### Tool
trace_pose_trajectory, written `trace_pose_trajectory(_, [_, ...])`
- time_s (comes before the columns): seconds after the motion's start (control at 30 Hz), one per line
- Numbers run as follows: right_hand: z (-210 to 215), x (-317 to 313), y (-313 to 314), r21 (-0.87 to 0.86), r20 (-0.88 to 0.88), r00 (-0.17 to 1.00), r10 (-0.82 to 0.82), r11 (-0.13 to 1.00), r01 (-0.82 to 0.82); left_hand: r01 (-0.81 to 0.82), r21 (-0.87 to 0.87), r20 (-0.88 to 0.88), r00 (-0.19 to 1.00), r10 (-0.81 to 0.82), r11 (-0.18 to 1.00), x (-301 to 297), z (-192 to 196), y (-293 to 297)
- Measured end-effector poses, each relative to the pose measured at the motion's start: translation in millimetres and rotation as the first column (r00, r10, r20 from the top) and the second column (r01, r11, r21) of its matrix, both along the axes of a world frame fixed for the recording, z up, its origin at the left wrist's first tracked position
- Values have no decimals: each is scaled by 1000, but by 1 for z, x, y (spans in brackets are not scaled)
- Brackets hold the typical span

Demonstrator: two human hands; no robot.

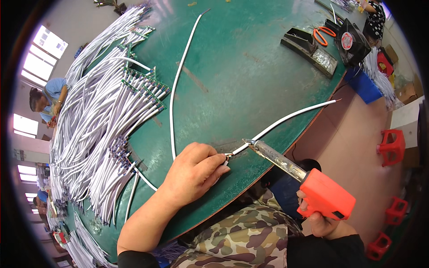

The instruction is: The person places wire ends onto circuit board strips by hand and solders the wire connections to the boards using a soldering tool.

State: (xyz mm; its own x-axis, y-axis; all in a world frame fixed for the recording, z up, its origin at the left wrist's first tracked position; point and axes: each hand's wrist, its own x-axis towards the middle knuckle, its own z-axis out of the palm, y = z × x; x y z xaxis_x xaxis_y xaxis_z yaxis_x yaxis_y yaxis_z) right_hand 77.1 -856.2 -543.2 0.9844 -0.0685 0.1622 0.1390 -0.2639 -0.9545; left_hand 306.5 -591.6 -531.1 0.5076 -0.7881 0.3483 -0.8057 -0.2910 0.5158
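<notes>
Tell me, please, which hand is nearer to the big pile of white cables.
Left. The left hand is to the right of the pile, over the table; the right hand is farther right, beyond the table's edge, holding the soldering iron.

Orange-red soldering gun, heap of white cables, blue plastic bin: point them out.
Orange-red soldering gun (pixel 330 195): head view, on its housing.
Heap of white cables (pixel 96 120): head view, on its middle.
Blue plastic bin (pixel 364 86): head view, on its wall.
</notes>
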Motion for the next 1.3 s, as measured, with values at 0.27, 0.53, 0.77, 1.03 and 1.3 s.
trace_pose_trajectory(0.27, [0, 7, -4, 2, 119, 993, 10, 1000, -10, -60, 42, 24, 998, 59, 997, -8, 12, -5])
trace_pose_trajectory(0.53, [27, 39, 7, 134, 123, 984, -130, 984, 113, -171, 95, -618, 762, 193, 981, -21, 39, -1])
trace_pose_trajectory(0.77, [-18, 98, 26, -76, 457, 889, -23, 995, 65, 17, 17, -702, 712, 0, 1000, -37, 55, 5])
trace_pose_trajectory(1.03, [-11, 90, 51, -2, 424, 896, 134, 989, -147, -17, -255, -589, 795, -142, 967, -61, 50, 11])
trace_pose_trajectory(1.3, [16, 78, 57, -169, 486, 870, 84, 986, -1, -67, -348, -451, 886, -104, 935, -70, 45, 12])
